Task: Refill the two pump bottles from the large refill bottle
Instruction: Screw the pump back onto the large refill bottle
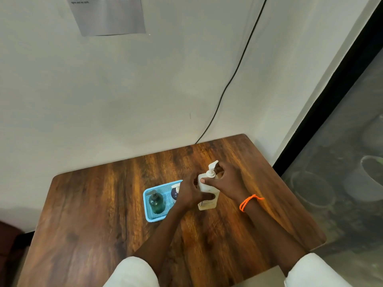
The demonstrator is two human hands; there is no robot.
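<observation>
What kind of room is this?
Probably a plain indoor room, maybe an office or workroom corner. A brown wooden table stands against a white wall with a printed paper notice stuck on it and a black cable running down. A dark-framed glass door or window is alongside.

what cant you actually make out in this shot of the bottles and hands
- Head view: the large refill bottle has its label mostly hidden by the left hand and too small to read.
- The right hand covers its pump collar, so whether the pump is loosened is unclear.
- The dark blue pump bottle in the blue basket is half hidden by the left hand.
- Liquid level in the green pump bottle: too small.
</observation>
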